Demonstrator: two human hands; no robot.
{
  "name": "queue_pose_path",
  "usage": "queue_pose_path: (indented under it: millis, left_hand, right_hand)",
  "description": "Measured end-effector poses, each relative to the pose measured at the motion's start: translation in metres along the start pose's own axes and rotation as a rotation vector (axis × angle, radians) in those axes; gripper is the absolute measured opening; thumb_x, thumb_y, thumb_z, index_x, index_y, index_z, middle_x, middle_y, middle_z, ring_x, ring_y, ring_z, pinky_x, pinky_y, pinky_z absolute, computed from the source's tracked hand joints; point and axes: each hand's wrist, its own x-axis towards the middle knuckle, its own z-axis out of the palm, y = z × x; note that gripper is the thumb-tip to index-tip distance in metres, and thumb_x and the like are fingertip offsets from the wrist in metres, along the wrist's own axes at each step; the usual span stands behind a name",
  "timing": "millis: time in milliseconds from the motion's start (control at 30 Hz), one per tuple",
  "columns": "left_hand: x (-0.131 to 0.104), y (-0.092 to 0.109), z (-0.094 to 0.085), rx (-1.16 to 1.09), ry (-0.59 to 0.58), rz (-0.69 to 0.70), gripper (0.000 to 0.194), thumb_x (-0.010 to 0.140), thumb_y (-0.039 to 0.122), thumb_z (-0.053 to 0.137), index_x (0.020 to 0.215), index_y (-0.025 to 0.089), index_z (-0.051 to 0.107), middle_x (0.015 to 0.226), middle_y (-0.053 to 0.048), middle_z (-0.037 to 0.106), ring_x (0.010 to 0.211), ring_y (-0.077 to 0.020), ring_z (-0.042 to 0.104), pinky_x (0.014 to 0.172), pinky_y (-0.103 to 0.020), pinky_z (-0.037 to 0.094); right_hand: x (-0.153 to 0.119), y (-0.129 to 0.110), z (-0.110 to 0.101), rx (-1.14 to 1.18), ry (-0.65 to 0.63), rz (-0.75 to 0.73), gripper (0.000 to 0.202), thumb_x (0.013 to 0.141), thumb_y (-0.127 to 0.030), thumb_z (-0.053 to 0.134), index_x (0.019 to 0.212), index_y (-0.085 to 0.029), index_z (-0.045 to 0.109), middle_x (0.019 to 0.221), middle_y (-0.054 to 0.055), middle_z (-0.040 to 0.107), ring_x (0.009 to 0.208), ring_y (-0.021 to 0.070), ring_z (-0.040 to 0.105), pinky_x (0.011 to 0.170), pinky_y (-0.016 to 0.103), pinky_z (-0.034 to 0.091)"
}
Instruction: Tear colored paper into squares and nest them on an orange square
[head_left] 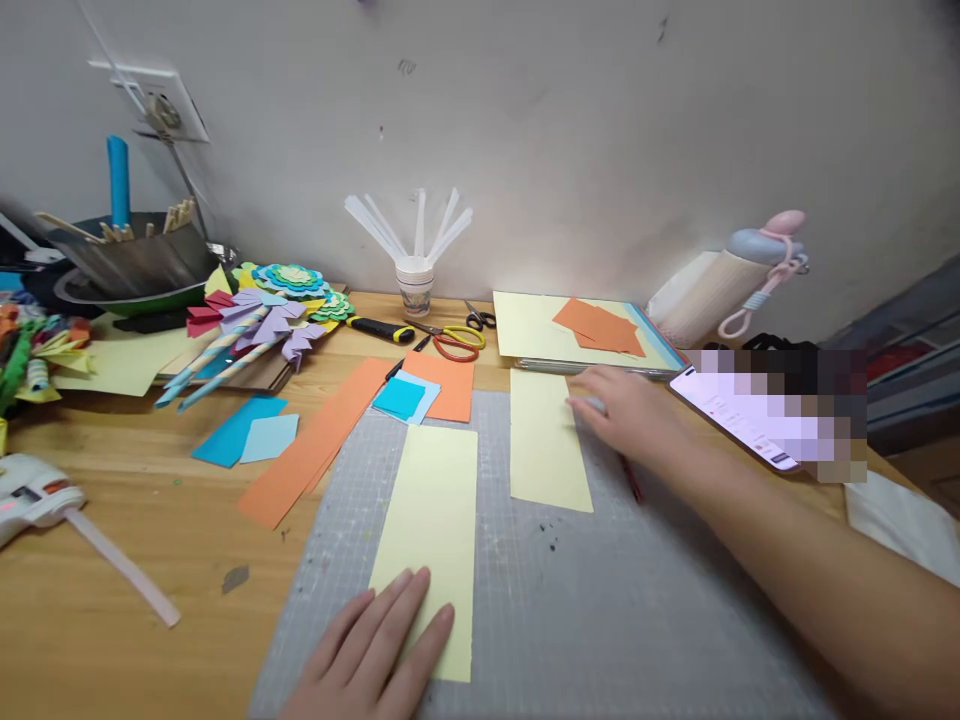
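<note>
My left hand (pixel 375 645) lies with its fingers spread on the lower part of a long pale yellow paper strip (pixel 439 510), on the grey cutting mat (pixel 540 600). Farther back, my right hand (pixel 626 415) is closed by the right edge of a shorter pale yellow paper piece (pixel 547 440). A small greyish thing shows at its fingertips, too little visible to name. Below that hand, a dark red pen-like stick (pixel 631 480) rests on the mat, partly hidden by the hand.
Orange strips (pixel 322 440), blue squares (pixel 400 398), scissors (pixel 457 342) and a utility knife (pixel 381 330) lie behind and left. A glue gun (pixel 37 495) is far left, paper flowers (pixel 289 280) behind. A paper cup (pixel 415 285), phone (pixel 739 415) and bottle (pixel 720 285) stand or lie toward the back.
</note>
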Motion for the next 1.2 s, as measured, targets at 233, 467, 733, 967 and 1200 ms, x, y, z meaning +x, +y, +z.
queue_pose_path:
  millis: [233,467,733,967,1200]
  left_hand:
    - [0.002,0.014,-0.014,-0.167,-0.043,-0.105,0.070,0.087,0.057,0.051,0.146,0.024,0.037,0.151,-0.006,0.040,0.131,-0.0238,0.046,0.107,-0.037,0.034]
    - [-0.004,0.026,-0.015,-0.146,-0.031,-0.134,0.071,0.089,0.059,0.046,0.148,0.022,0.032,0.151,-0.007,0.041,0.136,-0.0236,0.041,0.112,-0.039,0.026]
    - [-0.015,0.042,-0.013,-0.233,-0.028,-0.239,0.062,0.092,0.047,0.049,0.147,0.025,0.034,0.147,-0.004,0.046,0.132,-0.0219,0.045,0.112,-0.036,0.030]
    - [-0.013,0.042,-0.017,-0.285,-0.061,-0.267,0.060,0.092,0.046,0.050,0.147,0.027,0.035,0.148,-0.004,0.045,0.133,-0.0219,0.044,0.112,-0.038,0.031]
    - [-0.005,0.025,-0.029,-0.440,-0.123,-0.317,0.046,0.092,0.040,0.050,0.137,0.031,0.048,0.141,-0.004,0.053,0.125,-0.0237,0.051,0.110,-0.047,0.033]
  right_hand:
    - [-0.057,-0.094,-0.032,0.387,-0.305,-0.137,0.021,0.091,-0.028,0.053,0.103,-0.021,0.069,0.110,0.007,0.068,0.101,0.0225,0.062,0.091,0.037,0.046]
    - [-0.067,-0.151,-0.035,0.511,-0.387,-0.236,0.052,0.099,-0.042,0.036,0.147,-0.021,0.037,0.155,0.006,0.032,0.142,0.0239,0.029,0.116,0.051,0.018]
    - [-0.016,-0.183,-0.004,0.525,-0.504,-0.537,0.055,0.100,-0.052,0.022,0.150,-0.032,0.029,0.158,-0.004,0.021,0.147,0.0184,0.017,0.118,0.048,0.007]
    - [0.013,-0.180,0.023,0.442,-0.369,-0.345,0.053,0.099,-0.049,0.024,0.148,-0.029,0.035,0.156,0.000,0.028,0.145,0.0217,0.024,0.117,0.054,0.004]
    - [-0.001,-0.128,0.002,0.340,-0.098,0.061,0.050,0.099,-0.042,0.023,0.141,-0.024,0.043,0.146,0.006,0.047,0.133,0.0201,0.042,0.115,0.045,0.018]
